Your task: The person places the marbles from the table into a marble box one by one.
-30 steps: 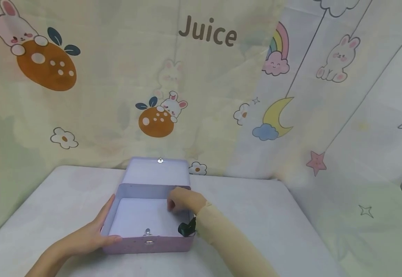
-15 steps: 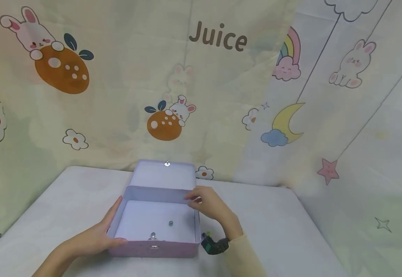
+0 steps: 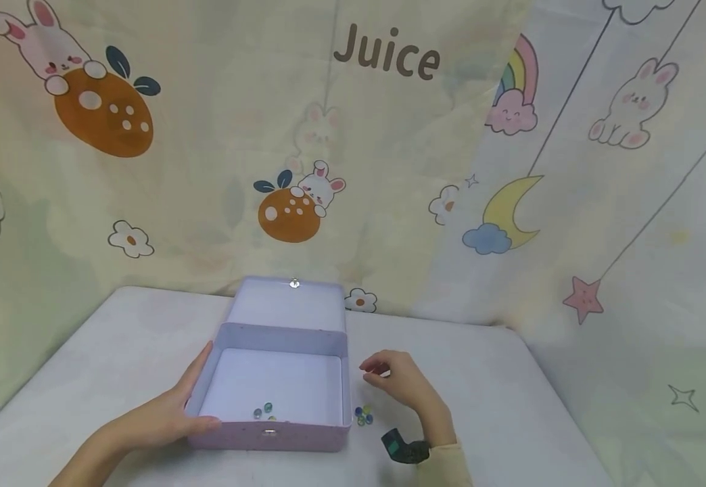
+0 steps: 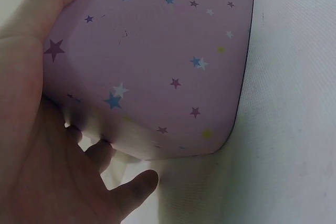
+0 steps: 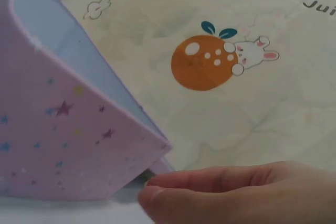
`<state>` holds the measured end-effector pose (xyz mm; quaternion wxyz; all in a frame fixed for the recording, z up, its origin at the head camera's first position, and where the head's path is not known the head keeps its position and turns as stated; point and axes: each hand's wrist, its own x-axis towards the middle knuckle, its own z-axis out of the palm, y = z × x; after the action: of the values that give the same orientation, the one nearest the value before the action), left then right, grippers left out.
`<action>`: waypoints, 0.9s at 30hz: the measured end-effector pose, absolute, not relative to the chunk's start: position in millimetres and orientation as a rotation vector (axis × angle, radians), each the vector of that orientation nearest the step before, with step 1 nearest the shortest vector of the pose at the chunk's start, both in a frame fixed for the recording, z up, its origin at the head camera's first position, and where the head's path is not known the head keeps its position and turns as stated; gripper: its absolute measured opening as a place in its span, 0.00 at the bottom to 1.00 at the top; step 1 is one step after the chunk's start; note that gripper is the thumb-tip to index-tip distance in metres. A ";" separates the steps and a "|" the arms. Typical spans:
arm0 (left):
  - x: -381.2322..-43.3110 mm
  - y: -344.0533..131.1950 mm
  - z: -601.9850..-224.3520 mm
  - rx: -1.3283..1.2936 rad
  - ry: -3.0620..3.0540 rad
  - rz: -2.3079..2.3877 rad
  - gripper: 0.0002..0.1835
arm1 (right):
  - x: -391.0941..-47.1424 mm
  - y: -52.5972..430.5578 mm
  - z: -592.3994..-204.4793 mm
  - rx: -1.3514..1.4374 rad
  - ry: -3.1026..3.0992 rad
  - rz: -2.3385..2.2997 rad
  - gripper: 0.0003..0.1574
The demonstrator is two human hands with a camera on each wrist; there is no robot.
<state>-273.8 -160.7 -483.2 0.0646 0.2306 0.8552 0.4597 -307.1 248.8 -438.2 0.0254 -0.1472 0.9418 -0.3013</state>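
Observation:
A lilac tin box (image 3: pixel 268 436) stands on the table with its lid raised at the back; stars cover its outside. My left hand (image 3: pixel 155 416) holds the box's near left corner, thumb on the front wall and fingers along the left side. Inside, near the front wall, lie a few glass marbles (image 3: pixel 268 407). Several more marbles (image 3: pixel 363 415) sit in a cluster on the table just right of the box. My right hand (image 3: pixel 404 382) is to the right of the box, above and behind that cluster, fingers loosely bent with nothing visible between them.
The white-covered table (image 3: pixel 487 406) stretches around the box. A patterned curtain (image 3: pixel 389 169) hangs behind it, with the raised lid (image 3: pixel 289 304) close in front. A dark device (image 3: pixel 404 450) is on my right wrist.
My right hand has moved from inside the box out to its right side. A greenish marble shows in the box and has rolled toward the front. My left hand stays at the corner.

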 end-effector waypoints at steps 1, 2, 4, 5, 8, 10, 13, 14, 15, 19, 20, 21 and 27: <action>-273.7 -160.1 -483.4 0.719 2.570 1.412 0.61 | -307.1 250.7 -439.3 -0.460 2.899 -0.920 0.10; -273.6 -159.5 -483.8 0.739 2.558 1.434 0.61 | -306.8 252.2 -440.1 -0.458 2.883 -0.911 0.10; -273.7 -158.4 -484.0 0.756 2.536 1.465 0.61 | -305.5 254.4 -440.3 -0.438 2.846 -0.890 0.09; -273.4 -158.1 -484.0 0.762 2.526 1.480 0.61 | -304.8 254.9 -440.4 -0.426 2.823 -0.887 0.10; -272.1 -159.5 -484.3 0.756 2.536 1.474 0.61 | -304.1 255.3 -442.7 -0.394 2.760 -0.878 0.08; -271.7 -161.4 -484.6 0.748 2.547 1.468 0.61 | -304.4 254.5 -445.8 -0.379 2.727 -0.857 0.07; -271.2 -163.5 -484.3 0.725 2.562 1.452 0.62 | -304.5 252.2 -449.6 -0.394 2.699 -0.838 0.06; -271.0 -163.7 -483.9 0.724 2.564 1.450 0.61 | -304.3 251.2 -450.0 -0.398 2.692 -0.831 0.07; -271.3 -163.6 -483.4 0.714 2.565 1.446 0.61 | -304.0 250.3 -450.0 -0.400 2.687 -0.826 0.07; -272.2 -162.2 -482.5 0.708 2.570 1.434 0.61 | -303.1 248.4 -449.5 -0.407 2.686 -0.814 0.07; -272.6 -161.7 -482.6 0.711 2.568 1.436 0.61 | -303.0 248.3 -449.4 -0.403 2.690 -0.806 0.06; -273.1 -161.4 -482.8 0.715 2.568 1.438 0.61 | -302.9 248.5 -449.7 -0.400 2.694 -0.800 0.07; -275.7 -160.1 -484.4 0.740 2.555 1.453 0.61 | -303.3 249.7 -453.6 -0.385 2.699 -0.788 0.07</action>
<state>-275.7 -160.1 -484.4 0.0551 0.2438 0.8416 0.4787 -303.3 249.7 -453.6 0.1514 -0.1343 0.9400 -0.2746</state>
